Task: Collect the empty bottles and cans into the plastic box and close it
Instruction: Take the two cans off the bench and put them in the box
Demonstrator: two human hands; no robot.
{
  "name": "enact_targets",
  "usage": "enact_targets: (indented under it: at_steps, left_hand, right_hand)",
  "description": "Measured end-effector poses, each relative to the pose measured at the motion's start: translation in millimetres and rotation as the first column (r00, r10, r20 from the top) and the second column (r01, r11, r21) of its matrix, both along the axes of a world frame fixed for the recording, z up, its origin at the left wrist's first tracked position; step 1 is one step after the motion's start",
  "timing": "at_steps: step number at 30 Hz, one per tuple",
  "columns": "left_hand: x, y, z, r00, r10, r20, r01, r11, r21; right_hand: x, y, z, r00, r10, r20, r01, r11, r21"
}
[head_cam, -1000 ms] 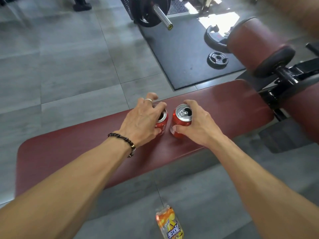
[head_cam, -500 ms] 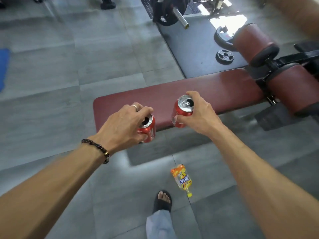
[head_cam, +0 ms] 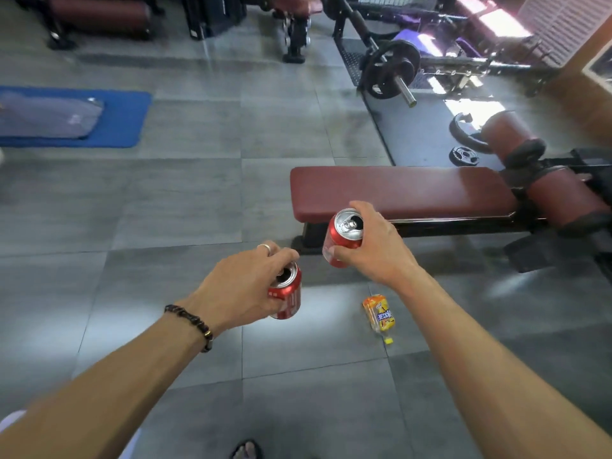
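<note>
My left hand (head_cam: 245,288) grips an opened red can (head_cam: 288,294) from the side, held in the air over the grey floor. My right hand (head_cam: 372,246) grips a second opened red can (head_cam: 342,236), a little higher and to the right, in front of the near end of the maroon bench (head_cam: 397,190). An orange-labelled plastic bottle (head_cam: 379,314) lies on its side on the floor below my right forearm, its yellow cap pointing toward me. No plastic box is in view.
A barbell with plates (head_cam: 392,72) and loose weight plates (head_cam: 465,155) lie on the black mat at the back right. A blue mat (head_cam: 122,120) with a grey bag lies at the left. Gym machines line the far side. My sandalled foot (head_cam: 246,450) shows at the bottom.
Both hands have lifted the two red cans off the bench and drawn them back toward me. The view has pulled away from the bench, and the blue mat has come into sight.
</note>
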State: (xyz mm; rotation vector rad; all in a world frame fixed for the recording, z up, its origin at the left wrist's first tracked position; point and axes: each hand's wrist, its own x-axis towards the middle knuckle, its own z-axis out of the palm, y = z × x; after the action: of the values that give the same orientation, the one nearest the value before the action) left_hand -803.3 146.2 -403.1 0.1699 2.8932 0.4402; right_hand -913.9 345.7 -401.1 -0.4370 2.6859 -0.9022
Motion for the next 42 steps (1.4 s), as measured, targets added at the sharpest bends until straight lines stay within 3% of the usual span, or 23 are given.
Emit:
enact_targets:
  at_steps: [5, 12, 20, 32, 38, 42]
  left_hand:
    - [91.7, -22.2, -9.6, 0.994, 0.111, 0.004, -0.111, 0.994, -0.015]
    - [229.4, -63.7, -68.0, 0.948, 0.302, 0.103, -0.301, 0.953, -0.026]
    - [370.0, -161.6, -142.9, 0.900, 0.398, 0.177, -0.404, 0.915, -0.001]
    - [550.8, -365.7, -349.1, 0.825, 0.471, 0.312, -0.474, 0.878, -0.072]
    - [590.7, -392.3, -487.6, 0.790, 0.444, 0.423, -0.454, 0.887, -0.082]
    - [602.2, -387.6, -563.1, 0.777, 0.412, 0.476, -0.405, 0.906, -0.122]
  right_hand:
    - [74.2, -38.9, -14.5, 0.995, 0.097, 0.018, -0.097, 0.995, -0.029]
    - [190.4, -89.1, -89.5, 0.966, 0.228, 0.122, -0.224, 0.973, -0.047]
    - [323.0, -195.2, -169.3, 0.925, 0.312, 0.215, -0.306, 0.950, -0.064]
    - [506.3, -408.8, -378.3, 0.843, 0.370, 0.390, -0.403, 0.915, 0.003]
    - [561.0, -454.0, -506.0, 0.800, 0.347, 0.489, -0.416, 0.909, 0.034]
    - [598.3, -462.1, -584.8, 0.741, 0.322, 0.589, -0.490, 0.859, 0.148]
